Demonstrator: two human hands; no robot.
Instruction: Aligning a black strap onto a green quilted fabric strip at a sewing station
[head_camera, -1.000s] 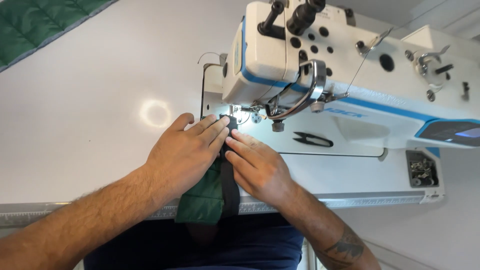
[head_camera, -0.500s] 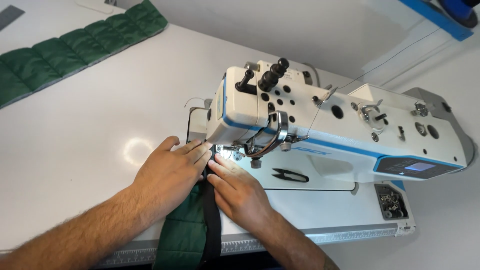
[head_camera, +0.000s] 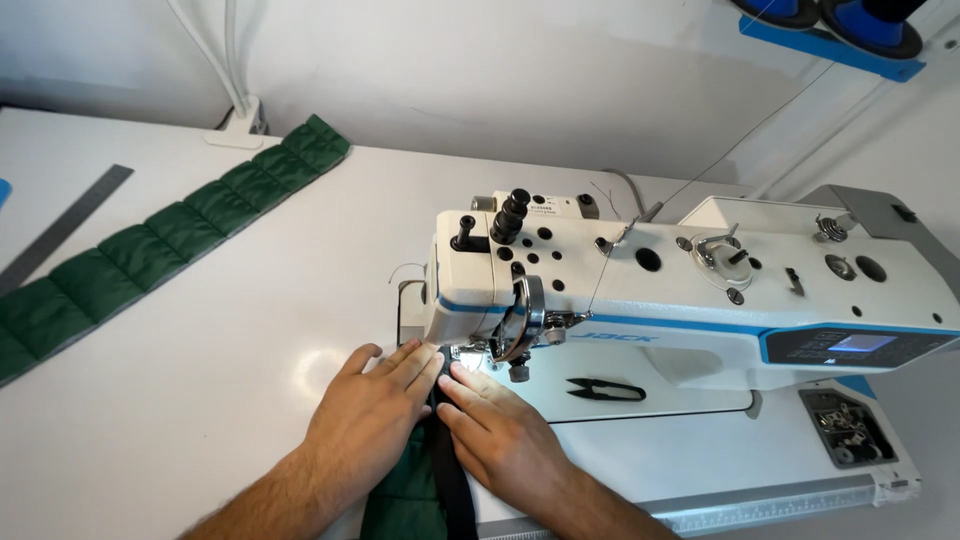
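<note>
My left hand (head_camera: 372, 418) lies flat on a green quilted fabric piece (head_camera: 405, 495), fingers pointing at the presser foot (head_camera: 466, 356) of the white and blue sewing machine (head_camera: 680, 290). My right hand (head_camera: 500, 430) presses down beside it, fingertips close to the needle. Between the two hands runs a black strap (head_camera: 449, 480), laid along the green fabric and leading under the foot. Both hands hold the fabric flat on the machine bed, fingers together.
A long green quilted strip (head_camera: 160, 240) lies across the white table at the left, with a metal ruler (head_camera: 62, 228) beside it. Black thread snips (head_camera: 606, 389) rest on the machine bed. Blue thread cones (head_camera: 850, 20) sit on a shelf at the top right.
The view has tilted up and back, showing more of the table and the wall. Both hands stay pressed on the fabric at the presser foot.
</note>
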